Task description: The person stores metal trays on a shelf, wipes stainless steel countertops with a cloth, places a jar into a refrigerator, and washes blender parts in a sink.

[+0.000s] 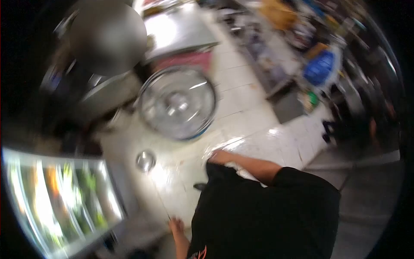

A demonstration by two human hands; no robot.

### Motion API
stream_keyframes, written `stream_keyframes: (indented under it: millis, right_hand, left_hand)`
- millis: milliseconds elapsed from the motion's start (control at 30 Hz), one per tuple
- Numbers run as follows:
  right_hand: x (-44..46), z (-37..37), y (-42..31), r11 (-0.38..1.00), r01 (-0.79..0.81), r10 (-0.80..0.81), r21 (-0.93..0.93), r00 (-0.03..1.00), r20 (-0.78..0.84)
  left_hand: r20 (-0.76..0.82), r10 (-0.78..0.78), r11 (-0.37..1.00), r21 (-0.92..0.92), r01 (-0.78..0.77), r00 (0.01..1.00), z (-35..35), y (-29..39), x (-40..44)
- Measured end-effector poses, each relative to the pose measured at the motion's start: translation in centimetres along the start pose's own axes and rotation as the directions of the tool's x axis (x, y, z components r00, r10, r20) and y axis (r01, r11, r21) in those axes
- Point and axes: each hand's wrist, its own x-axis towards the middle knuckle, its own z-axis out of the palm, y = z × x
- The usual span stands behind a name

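My left hand [176, 224] is low in the view, near the pale tiled floor and not far from the lit display fridge [114, 190]. Motion blur smears its fingers, and I make out nothing in it. My right hand [222, 156] is at the front edge of my black shirt [267, 216], with the forearm bent in front of me. Its fingers are too blurred to read, and whether it touches the cloth I cannot tell. A whitish thing [243, 172] shows between that forearm and the shirt. Beyond my hands is a large round metal vessel or lid [177, 103].
A small round metal piece [145, 160] is on the tiled floor [241, 108]. Farther off are a steel-topped table [181, 30], a big grey round shape [108, 39], and a cluttered shelf on the right with a blue bundle [320, 68]. Dark figures or objects blur at far right.
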Motion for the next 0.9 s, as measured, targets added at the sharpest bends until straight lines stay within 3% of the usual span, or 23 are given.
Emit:
stream_keyframes:
  millis: [33, 67, 100, 133, 167, 233, 300, 333, 367, 433, 500, 533, 667, 733, 767, 833, 867, 900]
  right_hand:
    - [1.6, 1.4, -2.7, 0.877, -0.187, 0.299, 0.443, 0.934, -0.198]
    - [3.3, -0.1, -5.5, 0.803, -0.35, 0.41, 0.483, 0.912, -0.02]
    - [4.2, -1.8, -8.0, 0.87, -0.207, 0.289, 0.448, 0.949, -0.123]
    - [5.7, -3.4, -9.5, 0.855, -0.2, 0.215, 0.478, 0.976, 0.023]
    - [8.0, -3.6, -10.1, 0.885, -0.177, 0.163, 0.431, 0.984, 0.071]
    - [13.0, -3.1, -11.3, 0.868, -0.268, 0.207, 0.418, 0.96, 0.187]
    - [20.1, 1.1, -10.3, 0.908, -0.194, 0.125, 0.371, 0.972, 0.201]
    - [22.1, 0.7, -11.3, 0.859, -0.305, 0.245, 0.412, 0.95, 0.191]
    - [25.2, 1.3, -10.8, 0.888, -0.243, 0.187, 0.391, 0.967, 0.175]
    - [30.8, 2.3, -10.7, 0.886, -0.41, 0.256, 0.217, 0.821, 0.511]
    - [33.5, 1.3, -10.8, 0.874, -0.427, 0.232, 0.233, 0.787, 0.572]
    - [33.2, 1.0, -11.8, 0.718, -0.634, 0.433, 0.285, 0.729, 0.53]
    - [34.4, 2.4, -13.7, 0.601, -0.75, 0.55, 0.276, 0.639, 0.538]
    - [34.9, 2.7, -14.1, 0.589, -0.789, 0.608, 0.176, 0.576, 0.546]
    - [35.1, 3.2, -14.3, 0.627, -0.755, 0.659, 0.193, 0.646, 0.385]
    - [38.0, 1.0, -14.8, 0.557, -0.805, 0.679, 0.206, 0.584, 0.445]
    - [39.0, 1.1, -15.7, 0.588, -0.798, 0.729, 0.134, 0.594, 0.341]
    - [40.7, 1.3, -15.6, 0.597, -0.795, 0.722, 0.105, 0.59, 0.362]
  left_hand:
    - [-0.02, -0.08, 0.995, 0.054, 0.081, 0.997, 0.6, 1.8, 2.1]
    - [-0.042, -0.146, 0.982, 0.113, 0.15, 0.988, 1.9, 3.8, 4.3]
    - [-0.047, -0.187, 0.968, 0.161, 0.192, 0.981, 3.1, 5.6, 6.4]
    - [-0.038, -0.211, 0.954, 0.21, 0.214, 0.977, 4.5, 7.7, 8.5]
    - [-0.032, -0.223, 0.942, 0.249, 0.224, 0.974, 5.7, 9.8, 10.5]
    - [-0.001, -0.232, 0.919, 0.326, 0.22, 0.973, 7.6, 14.4, 14.6]
    - [0.033, -0.234, 0.895, 0.398, 0.202, 0.972, 8.6, 19.0, 19.2]
    - [0.047, -0.231, 0.887, 0.422, 0.19, 0.972, 9.0, 21.5, 21.4]
    - [0.048, -0.229, 0.883, 0.431, 0.187, 0.972, 9.0, 23.8, 23.4]
    - [0.043, -0.213, 0.873, 0.457, 0.17, 0.976, 7.6, 28.3, 27.5]
    - [0.044, -0.211, 0.873, 0.458, 0.168, 0.976, 5.6, 31.4, 31.4]
    - [0.038, -0.209, 0.871, 0.461, 0.169, 0.977, 4.4, 32.8, 33.3]
    - [0.067, -0.203, 0.906, 0.391, 0.162, 0.977, -5.9, 33.2, 42.0]
    - [0.077, -0.118, 0.931, 0.355, 0.084, 0.99, -12.2, 30.0, 46.8]
    - [-0.008, -0.03, 0.892, 0.452, 0.03, 1.0, -10.0, 29.7, 49.4]
    - [-0.2, 0.259, 0.656, 0.754, -0.02, 0.945, -5.0, 31.2, 56.3]
    - [-0.241, 0.379, 0.535, 0.845, 0.002, 0.893, -4.2, 31.5, 59.9]
    - [-0.251, 0.458, 0.461, 0.887, 0.013, 0.853, -3.6, 31.5, 63.5]
